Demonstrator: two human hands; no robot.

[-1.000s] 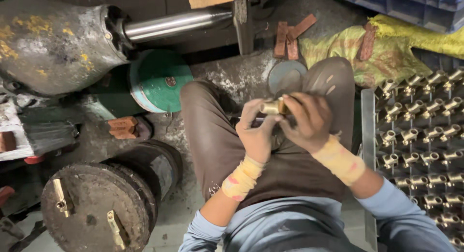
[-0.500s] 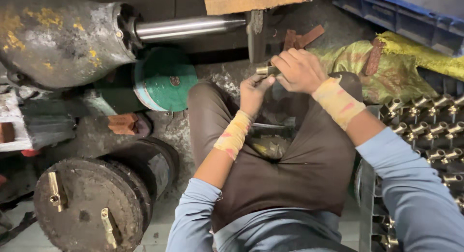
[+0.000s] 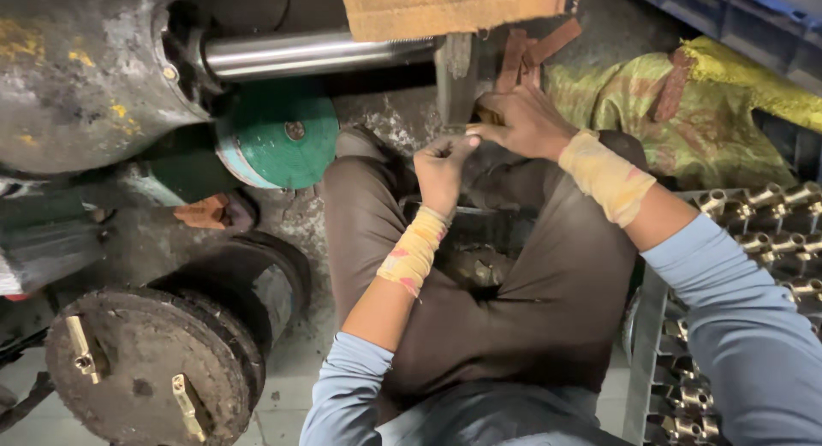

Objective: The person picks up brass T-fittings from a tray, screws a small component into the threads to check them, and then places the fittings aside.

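The right hand (image 3: 524,121) curls its fingers over a small brass piece (image 3: 488,116), pressing it against the grey metal upright (image 3: 455,78) of the machine at the far middle of the scene. Only a sliver of the piece shows, so how firmly it is pinched cannot be told. The left hand (image 3: 442,165), fingers closed in a loose fist, sits just near and left of it, its thumb meeting the right fingertips. A steel shaft (image 3: 317,54) runs left from the upright. Brass fittings (image 3: 762,215) fill a rack on the right.
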